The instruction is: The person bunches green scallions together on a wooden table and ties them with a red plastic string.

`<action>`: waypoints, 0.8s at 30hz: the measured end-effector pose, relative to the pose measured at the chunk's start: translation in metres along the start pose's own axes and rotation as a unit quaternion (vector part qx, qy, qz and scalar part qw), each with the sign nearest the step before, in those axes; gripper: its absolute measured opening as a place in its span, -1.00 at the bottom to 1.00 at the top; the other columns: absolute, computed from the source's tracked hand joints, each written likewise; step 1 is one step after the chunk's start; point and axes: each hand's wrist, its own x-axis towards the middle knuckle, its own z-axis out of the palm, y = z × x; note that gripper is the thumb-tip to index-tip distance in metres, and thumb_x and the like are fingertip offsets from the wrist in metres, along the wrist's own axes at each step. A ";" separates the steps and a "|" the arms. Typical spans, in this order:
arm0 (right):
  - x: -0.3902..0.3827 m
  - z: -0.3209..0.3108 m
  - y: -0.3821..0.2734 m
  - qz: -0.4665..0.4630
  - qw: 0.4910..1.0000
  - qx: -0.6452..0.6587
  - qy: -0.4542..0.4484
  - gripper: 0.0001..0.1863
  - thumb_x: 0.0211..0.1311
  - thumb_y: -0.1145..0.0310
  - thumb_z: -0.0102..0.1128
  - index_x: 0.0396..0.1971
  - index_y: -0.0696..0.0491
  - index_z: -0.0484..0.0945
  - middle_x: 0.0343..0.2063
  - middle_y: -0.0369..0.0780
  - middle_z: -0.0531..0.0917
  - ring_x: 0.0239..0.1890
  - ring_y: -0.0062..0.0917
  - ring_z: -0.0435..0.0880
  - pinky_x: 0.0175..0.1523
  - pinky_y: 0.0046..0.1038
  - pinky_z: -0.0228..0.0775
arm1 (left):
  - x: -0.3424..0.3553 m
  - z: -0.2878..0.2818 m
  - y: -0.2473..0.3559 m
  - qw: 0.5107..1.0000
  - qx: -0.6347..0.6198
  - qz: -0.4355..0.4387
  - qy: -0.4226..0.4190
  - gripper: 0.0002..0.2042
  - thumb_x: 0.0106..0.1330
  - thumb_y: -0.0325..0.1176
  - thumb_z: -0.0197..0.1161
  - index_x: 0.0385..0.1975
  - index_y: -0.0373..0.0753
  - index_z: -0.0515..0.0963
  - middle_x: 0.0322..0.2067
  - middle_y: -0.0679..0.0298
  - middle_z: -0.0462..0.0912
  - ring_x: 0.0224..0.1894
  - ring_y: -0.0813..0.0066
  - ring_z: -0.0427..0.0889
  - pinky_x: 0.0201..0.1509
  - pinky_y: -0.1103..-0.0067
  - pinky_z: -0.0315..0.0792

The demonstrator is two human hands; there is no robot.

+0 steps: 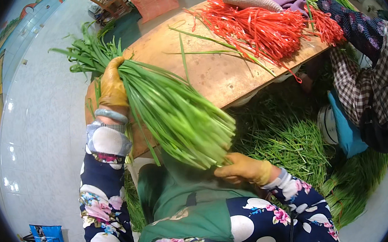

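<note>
A thick bunch of garlic chives (174,113) slants across in front of me, its leafy tops at the upper left and its pale stem ends toward my lap. My left hand (113,84), in a yellow rubber glove, is wrapped round it near the leafy end. Just below the stem ends, my right hand (243,168), also in a yellow glove, has its fingers curled closed. What those fingers hold, if anything, is hidden. The stem ends look smeared by motion.
On the wooden table (213,79) lie red plastic ties (264,28), loose leaves and a purple cloth (283,0). Chives (290,149) are heaped below. A co-worker's sleeve (350,24) shows at right. A blue bag (50,238) lies on the tiled floor at left.
</note>
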 end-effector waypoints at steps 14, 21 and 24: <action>-0.141 -0.098 0.091 0.164 0.722 -0.572 0.352 -0.64 0.45 0.11 0.13 -0.04 0.08 0.64 -0.58 -0.27 0.58 -0.54 -0.40 0.53 -0.33 -0.30 0.43 | 0.055 0.068 -0.046 0.876 -0.337 -0.250 0.238 -0.45 0.13 -0.21 0.43 0.02 -0.52 0.55 -0.06 0.00 0.67 -0.13 0.17 0.64 0.04 0.41 0.49; -0.104 -0.021 -0.015 -0.244 0.539 -0.700 0.399 -0.61 0.16 0.26 0.41 -0.02 0.05 0.62 -0.34 -0.17 0.69 -0.33 -0.22 0.65 -0.19 -0.22 0.53 | 0.054 0.071 -0.038 0.884 -0.304 -0.276 0.222 -0.51 0.17 -0.19 0.35 -0.09 -0.55 0.59 -0.18 -0.02 0.69 -0.17 0.18 0.63 -0.01 0.37 0.47; -0.090 0.044 -0.064 -0.319 0.675 -0.626 0.223 -0.53 0.14 0.16 0.45 -0.01 0.09 0.61 -0.38 -0.19 0.66 -0.36 -0.29 0.64 -0.25 -0.31 0.50 | 0.054 0.072 -0.036 0.896 -0.280 -0.266 0.219 -0.49 0.21 -0.12 0.28 -0.11 -0.56 0.59 -0.20 -0.11 0.69 -0.19 0.08 0.63 0.01 0.33 0.45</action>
